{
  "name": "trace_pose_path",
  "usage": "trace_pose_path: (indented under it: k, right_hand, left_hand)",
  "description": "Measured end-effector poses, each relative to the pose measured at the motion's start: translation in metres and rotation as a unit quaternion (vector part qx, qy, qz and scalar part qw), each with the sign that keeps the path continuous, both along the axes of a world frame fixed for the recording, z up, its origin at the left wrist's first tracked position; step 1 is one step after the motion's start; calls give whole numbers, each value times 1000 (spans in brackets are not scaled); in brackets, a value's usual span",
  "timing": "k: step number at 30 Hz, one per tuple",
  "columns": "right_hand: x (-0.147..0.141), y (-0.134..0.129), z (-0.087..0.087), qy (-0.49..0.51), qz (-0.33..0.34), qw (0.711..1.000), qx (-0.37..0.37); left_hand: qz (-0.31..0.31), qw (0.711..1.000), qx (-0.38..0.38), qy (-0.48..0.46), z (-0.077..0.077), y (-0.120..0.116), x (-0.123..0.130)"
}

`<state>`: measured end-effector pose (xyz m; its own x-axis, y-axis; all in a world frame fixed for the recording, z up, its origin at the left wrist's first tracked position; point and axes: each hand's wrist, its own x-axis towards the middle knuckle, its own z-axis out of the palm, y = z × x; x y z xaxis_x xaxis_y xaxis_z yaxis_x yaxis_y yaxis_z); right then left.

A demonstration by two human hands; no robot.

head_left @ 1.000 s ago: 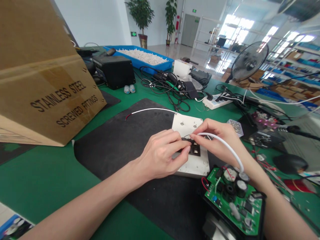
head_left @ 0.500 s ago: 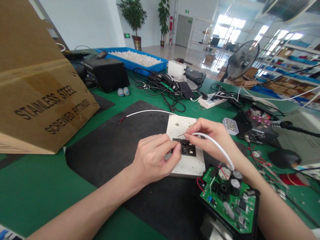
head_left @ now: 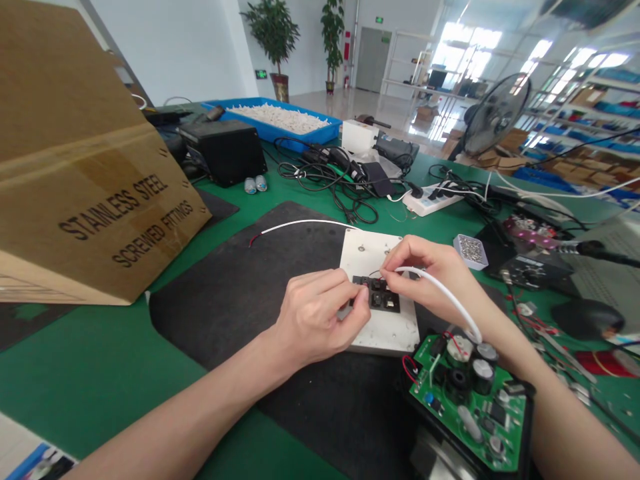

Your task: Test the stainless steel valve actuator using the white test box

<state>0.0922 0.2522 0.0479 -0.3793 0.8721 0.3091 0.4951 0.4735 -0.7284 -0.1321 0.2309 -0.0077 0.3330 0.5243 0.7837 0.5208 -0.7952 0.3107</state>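
Observation:
My right hand (head_left: 425, 270) pinches the end of a white cable (head_left: 445, 291), with a thin dark wire showing at the fingertips. The cable curves back toward a green circuit board (head_left: 470, 407) in a black housing at the lower right. My left hand (head_left: 325, 310) is closed, thumb and forefinger together at the left part of a small black block (head_left: 384, 300); whatever is in that pinch is hidden. Under both hands, the block sits on a white plate (head_left: 385, 330). From behind the plate, another white cable (head_left: 310, 221) runs left, ending in red and dark wires.
A black mat (head_left: 230, 307) lies under the work on the green table. On the left stands a cardboard box (head_left: 150, 200). Tangled black cords, a white power strip (head_left: 433, 200) and a tray of small metal parts (head_left: 470, 251) lie beyond the hands.
The whole view has shifted slightly, moving the scene to the right. Both hands keep nearly the same place over the black block, still pinching.

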Motion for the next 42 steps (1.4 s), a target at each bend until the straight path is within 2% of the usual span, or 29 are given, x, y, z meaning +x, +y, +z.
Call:
trace_pose_path:
  k: [5,13,22,34,37,40,42]
  right_hand:
    - [-2,-2,6,-57,-1,996,65]
    - [-2,-3,13,-90,23,991,95]
    - [-3,-3,14,-129,63,976,164]
    - [-5,-1,12,-131,65,981,130]
    - [1,-1,12,-108,55,989,84]
    - [15,1,21,-46,21,998,23]
    - [28,-2,36,1,-37,999,23]
  left_hand:
    - [-7,1000,-3,2,-1,1,0]
    - [-7,1000,-7,-2,-1,1,0]
    - [-3,1000,-3,-2,0,1,1]
    - [-1,1000,-11,-5,-1,-1,1]
    - [8,1000,-22,-6,-1,-2,1]
    - [24,999,-13,-18,0,-3,0]
    - [37,999,8,-35,2,-4,-1]
